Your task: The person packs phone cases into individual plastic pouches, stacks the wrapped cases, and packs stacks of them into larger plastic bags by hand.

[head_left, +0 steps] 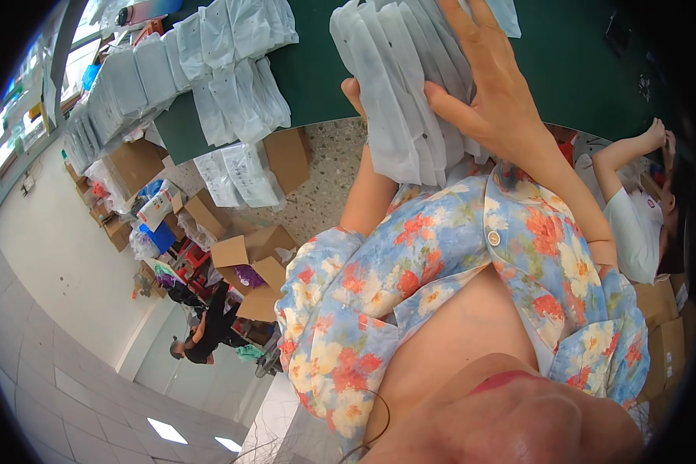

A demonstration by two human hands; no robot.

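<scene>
Left hand [353,91]: mostly hidden behind white garment stack [398,93], only thumb visible, grip cannot be judged. Stack at green bench [317,69] edge. Right hand [487,85]: fingers spread flat on stack top.

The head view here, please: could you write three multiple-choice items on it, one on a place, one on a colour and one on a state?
1. Where does the stack of white packets held by the hands lie?
A. at the table's near edge
B. on the floor
C. inside a cardboard box

2. What colour is the table top?
A. red
B. dark green
C. yellow

3. How does the right hand meet the stack?
A. it hangs clear of it
B. it is closed in a fist beside it
C. it lies spread flat on top

Answers: 1 A, the stack overhangs the green edge; 2 B, dark green shows between the packet rows; 3 C, the fingers are spread over the packets, while the left hand shows only a thumb at the stack's left side.
</scene>
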